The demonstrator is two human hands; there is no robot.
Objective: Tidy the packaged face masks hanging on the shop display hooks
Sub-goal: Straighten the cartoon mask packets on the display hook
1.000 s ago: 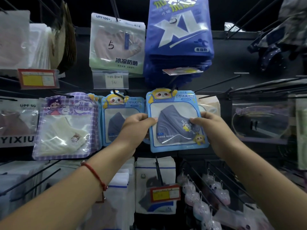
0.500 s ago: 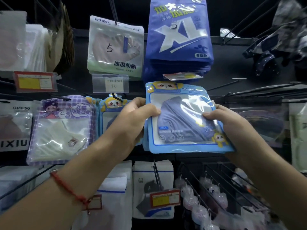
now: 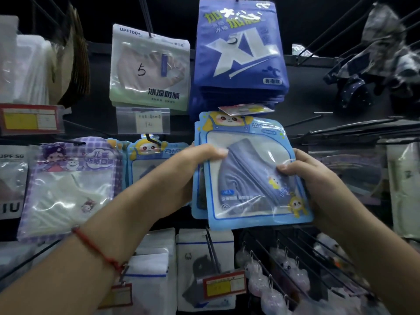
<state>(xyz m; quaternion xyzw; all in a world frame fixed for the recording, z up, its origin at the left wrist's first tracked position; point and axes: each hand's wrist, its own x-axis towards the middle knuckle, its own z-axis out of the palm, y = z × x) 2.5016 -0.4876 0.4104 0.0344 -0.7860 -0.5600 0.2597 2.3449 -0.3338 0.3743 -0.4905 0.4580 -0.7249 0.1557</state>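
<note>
Below the XL packs (image 3: 241, 51), left hand (image 3: 181, 176) and right hand (image 3: 318, 180) each pinch a side edge of the blue mask pack (image 3: 250, 178), tilted.

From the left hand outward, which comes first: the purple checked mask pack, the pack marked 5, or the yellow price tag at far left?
Measured from the left hand:
1. Purple checked mask pack, just to its left.
2. Pack marked 5, above.
3. Yellow price tag, far upper left.

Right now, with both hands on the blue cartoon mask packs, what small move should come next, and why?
Probably square the stack: the left hand and right hand grip a fanned bunch of blue cartoon mask packs, the front one tilted with others' edges showing behind.
</note>
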